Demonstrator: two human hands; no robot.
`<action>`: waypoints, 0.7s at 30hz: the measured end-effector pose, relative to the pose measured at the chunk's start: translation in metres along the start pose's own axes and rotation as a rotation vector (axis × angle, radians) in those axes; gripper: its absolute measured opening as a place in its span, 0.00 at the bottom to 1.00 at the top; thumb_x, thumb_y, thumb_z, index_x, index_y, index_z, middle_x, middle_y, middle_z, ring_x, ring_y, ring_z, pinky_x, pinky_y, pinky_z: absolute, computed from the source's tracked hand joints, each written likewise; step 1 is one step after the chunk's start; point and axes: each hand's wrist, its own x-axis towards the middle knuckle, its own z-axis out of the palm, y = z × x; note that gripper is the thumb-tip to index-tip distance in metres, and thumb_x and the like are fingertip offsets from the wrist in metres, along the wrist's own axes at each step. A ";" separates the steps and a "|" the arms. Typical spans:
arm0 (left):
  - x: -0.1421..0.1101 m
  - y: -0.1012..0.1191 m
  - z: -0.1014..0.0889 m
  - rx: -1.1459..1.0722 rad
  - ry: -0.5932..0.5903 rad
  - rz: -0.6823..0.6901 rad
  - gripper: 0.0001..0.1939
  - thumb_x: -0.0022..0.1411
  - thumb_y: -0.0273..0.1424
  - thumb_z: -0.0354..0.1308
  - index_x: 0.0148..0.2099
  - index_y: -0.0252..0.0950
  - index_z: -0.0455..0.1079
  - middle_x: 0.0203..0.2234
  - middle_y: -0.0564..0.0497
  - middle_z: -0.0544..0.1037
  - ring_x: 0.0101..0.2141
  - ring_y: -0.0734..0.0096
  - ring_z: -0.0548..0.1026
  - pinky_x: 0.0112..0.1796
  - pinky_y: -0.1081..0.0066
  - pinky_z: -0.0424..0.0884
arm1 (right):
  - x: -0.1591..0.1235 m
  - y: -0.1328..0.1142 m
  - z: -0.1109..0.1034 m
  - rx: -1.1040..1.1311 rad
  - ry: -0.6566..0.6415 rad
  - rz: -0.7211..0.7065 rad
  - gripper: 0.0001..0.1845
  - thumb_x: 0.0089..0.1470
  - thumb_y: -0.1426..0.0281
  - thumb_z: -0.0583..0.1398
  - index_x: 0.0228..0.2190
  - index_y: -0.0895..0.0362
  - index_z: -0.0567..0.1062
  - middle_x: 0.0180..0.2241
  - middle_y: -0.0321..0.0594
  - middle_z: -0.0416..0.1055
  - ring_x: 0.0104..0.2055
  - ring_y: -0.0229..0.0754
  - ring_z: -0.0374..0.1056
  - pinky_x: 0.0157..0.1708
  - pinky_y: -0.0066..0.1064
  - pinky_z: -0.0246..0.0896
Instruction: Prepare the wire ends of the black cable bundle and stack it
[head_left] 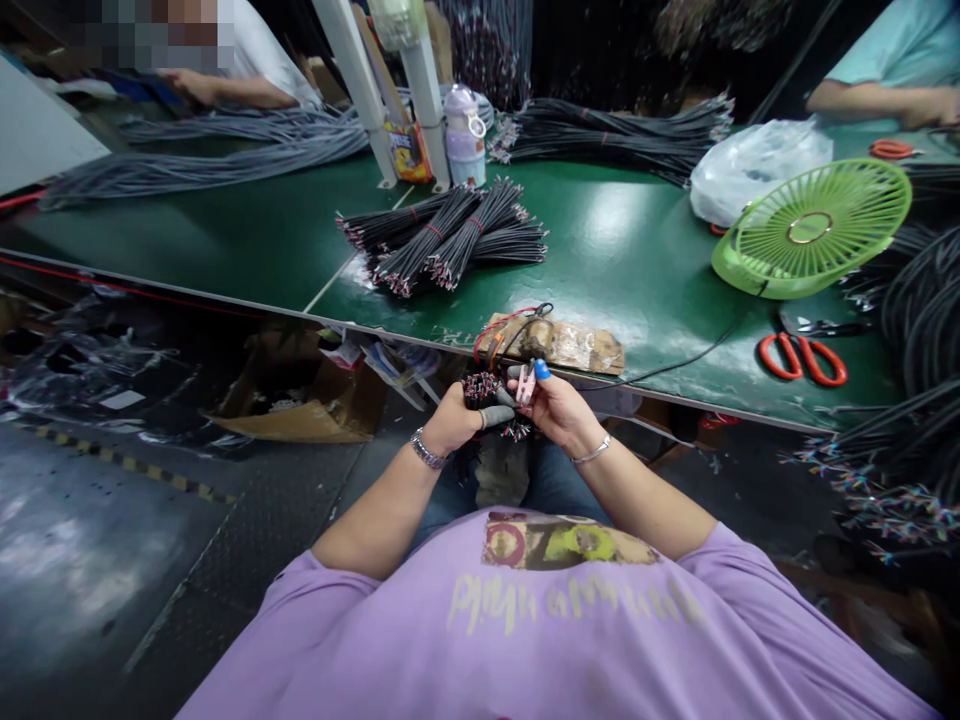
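Observation:
My left hand (454,418) is closed around a bundle of short black cables (481,386), their red and white stripped ends facing up. Grey finger covers show on its fingers. Close beside it, my right hand (561,408) pinches a small pink object (526,385) whose kind I cannot make out; a blue cover sits on the thumb. Both hands are just off the front edge of the table, over my lap. Right behind them lies a taped wooden block (577,345) with red and black wires at its left end.
Tied black cable bundles (457,232) lie on the green table (300,225). To the right are a green fan (814,230), orange-handled scissors (802,358) and a plastic bag (757,170). A bottle (466,140) stands by the posts. Two co-workers sit across.

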 end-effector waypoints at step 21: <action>-0.046 0.013 -0.005 -0.072 0.312 0.060 0.11 0.41 0.29 0.69 0.29 0.32 0.75 0.23 0.53 0.76 0.25 0.74 0.73 0.30 0.74 0.71 | -0.065 0.050 -0.112 -0.109 0.308 0.184 0.12 0.53 0.62 0.61 0.26 0.58 0.71 0.23 0.40 0.74 0.17 0.32 0.65 0.18 0.24 0.66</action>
